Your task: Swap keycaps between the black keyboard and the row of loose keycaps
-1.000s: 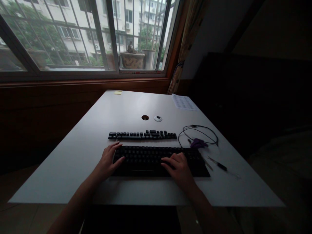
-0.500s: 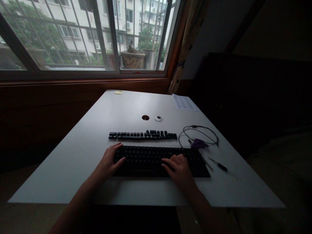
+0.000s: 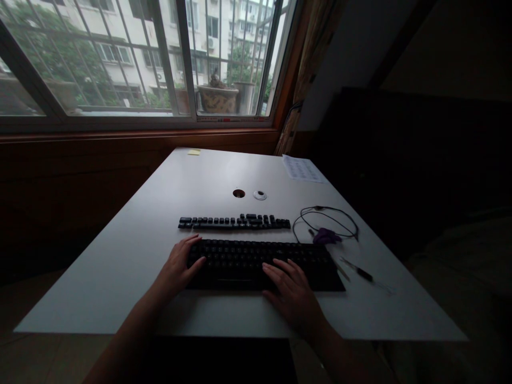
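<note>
A black keyboard [image 3: 232, 266] lies flat near the front of the white table. My left hand [image 3: 180, 265] rests at its left end, fingers stretched toward the far corner and thumb lying over the keys. On the right half of the keys, my right hand [image 3: 290, 290] is open with its fingers spread and nothing visible in them; its thumb is by the keyboard's near edge. Behind the keyboard, loose black keycaps [image 3: 236, 224] stand in rows. A bare dark strip shows along the keyboard's front, with a thin bar in it.
Right of the keyboard are a coiled black cable [image 3: 352, 218], a purple cloth-like item [image 3: 326, 236] and a dark-handled tool with thin wire ends [image 3: 364, 274]. Farther back lie a round white cover [image 3: 260, 195], a table hole [image 3: 239, 193], a printed sheet [image 3: 303, 168] and a yellow note [image 3: 194, 152].
My right hand has shifted slightly nearer to me and its curled fingers have spread out over the keys. My left hand and the keyboard have stayed in place.
</note>
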The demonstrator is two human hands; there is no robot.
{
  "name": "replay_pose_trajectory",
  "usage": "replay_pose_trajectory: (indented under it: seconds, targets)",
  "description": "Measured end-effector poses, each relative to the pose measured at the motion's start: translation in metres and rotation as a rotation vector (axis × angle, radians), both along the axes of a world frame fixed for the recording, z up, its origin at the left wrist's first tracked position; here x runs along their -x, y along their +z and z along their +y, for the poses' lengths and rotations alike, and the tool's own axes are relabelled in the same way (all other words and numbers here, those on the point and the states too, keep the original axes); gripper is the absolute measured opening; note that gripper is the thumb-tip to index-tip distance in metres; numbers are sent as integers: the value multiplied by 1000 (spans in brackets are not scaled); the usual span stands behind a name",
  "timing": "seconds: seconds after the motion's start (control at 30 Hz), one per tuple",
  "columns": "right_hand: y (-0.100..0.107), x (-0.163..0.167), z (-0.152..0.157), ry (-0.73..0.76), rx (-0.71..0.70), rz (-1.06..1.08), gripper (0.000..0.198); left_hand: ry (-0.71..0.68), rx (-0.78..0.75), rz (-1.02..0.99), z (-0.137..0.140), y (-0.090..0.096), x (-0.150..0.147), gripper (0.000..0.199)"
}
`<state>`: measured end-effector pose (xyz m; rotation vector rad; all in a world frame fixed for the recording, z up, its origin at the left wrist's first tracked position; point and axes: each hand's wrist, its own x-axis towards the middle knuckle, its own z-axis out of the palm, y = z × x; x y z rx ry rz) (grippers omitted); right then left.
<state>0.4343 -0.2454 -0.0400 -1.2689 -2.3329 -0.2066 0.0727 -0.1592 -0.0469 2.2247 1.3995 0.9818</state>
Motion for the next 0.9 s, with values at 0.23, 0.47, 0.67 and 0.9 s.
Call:
replay_pose_trajectory:
  seconds: [0.23,0.47,0.67,0.9]
  targets:
    - [-3,1,1,-24,61,59,50,-10,8,3,0,-2,1,48]
    - [-4,1,2,-19,26,52,58,-12,13,2,1,-2,1,49]
    - [1,-3,-2,17,4,127,51,-9,-11,8,1,-4,1,49]
    - [5,-3,-5,-7,34,122,48,-6,-9,16,2,-5,1,49]
